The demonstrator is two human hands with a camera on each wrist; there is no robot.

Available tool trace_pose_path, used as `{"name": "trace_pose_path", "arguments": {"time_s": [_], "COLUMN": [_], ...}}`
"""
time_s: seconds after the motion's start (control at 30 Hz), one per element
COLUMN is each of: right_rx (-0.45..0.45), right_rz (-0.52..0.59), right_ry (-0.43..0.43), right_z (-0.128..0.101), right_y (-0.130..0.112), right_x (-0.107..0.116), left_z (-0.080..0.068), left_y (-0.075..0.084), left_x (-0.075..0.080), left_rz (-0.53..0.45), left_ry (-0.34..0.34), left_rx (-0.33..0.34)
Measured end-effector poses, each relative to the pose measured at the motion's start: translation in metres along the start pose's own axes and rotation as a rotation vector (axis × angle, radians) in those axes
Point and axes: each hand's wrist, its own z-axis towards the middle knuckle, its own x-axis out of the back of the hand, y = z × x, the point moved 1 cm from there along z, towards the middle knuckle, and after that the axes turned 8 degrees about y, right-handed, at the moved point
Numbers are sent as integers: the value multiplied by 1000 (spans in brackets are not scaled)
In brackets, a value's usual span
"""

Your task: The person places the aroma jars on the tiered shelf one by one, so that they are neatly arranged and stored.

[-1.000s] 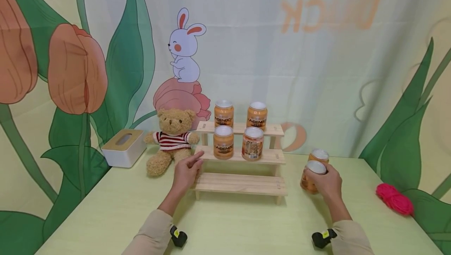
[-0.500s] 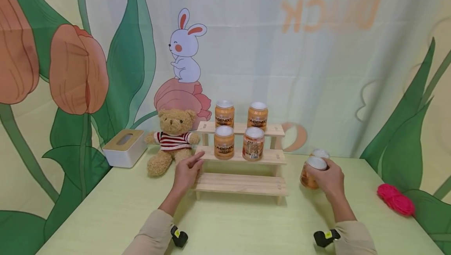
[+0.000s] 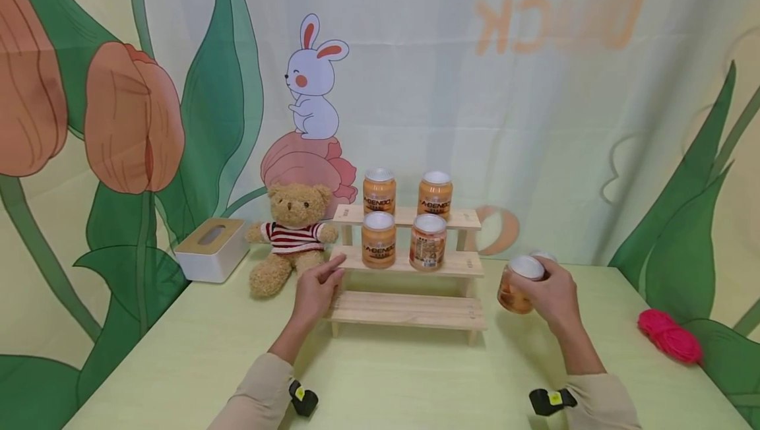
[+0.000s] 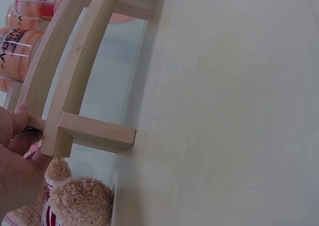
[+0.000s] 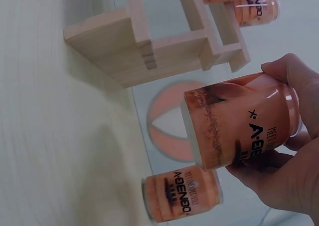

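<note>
My right hand (image 3: 554, 295) grips an orange can (image 3: 515, 293) with a pale lid, holding it by its upper part. In the right wrist view that can (image 5: 234, 126) hangs off the table, its base showing. Another can (image 5: 182, 193) stands just behind it, mostly hidden by the hand in the head view. At the left end of the three-tier wooden display stand (image 3: 406, 311), my left hand (image 3: 316, 291) holds the side, thumb and fingers around the frame by the lower tiers. Two cans stand on the top tier and two on the middle; the bottom tier is bare.
A teddy bear (image 3: 293, 235) in a striped shirt sits left of the stand, close to my left hand. Beyond it is a white tissue box (image 3: 210, 255) with a wooden lid. Pink yarn (image 3: 669, 336) lies at the table's right edge. A printed curtain (image 3: 415, 87) hangs behind.
My right hand has lifted the can off the table and shifted it slightly left, toward the stand. My left hand has stayed at the stand's side.
</note>
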Motion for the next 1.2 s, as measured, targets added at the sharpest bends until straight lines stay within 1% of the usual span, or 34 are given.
{"name": "trace_pose_path", "arguments": {"time_s": [0.27,0.5,0.63,0.9,1.2], "right_rx": [33,60,75,83,102], "right_rz": [54,112,135,184,220], "right_ry": [-91,-172,-214,-284,-365], "right_z": [-9,-20,-28,-40,-55], "right_y": [-21,-44,-55,-68,-80], "right_x": [-5,-13,-19,-37,-62], "left_z": [0,1,1,0,2], "left_y": [-1,0,-1,-2,-3], "left_x": [0,0,0,0,-1], "left_rz": [-31,2,-5,-39,-24], "left_ry": [-13,-3,-2,-14,1], "left_rx": [25,-8,-14,24,-16]}}
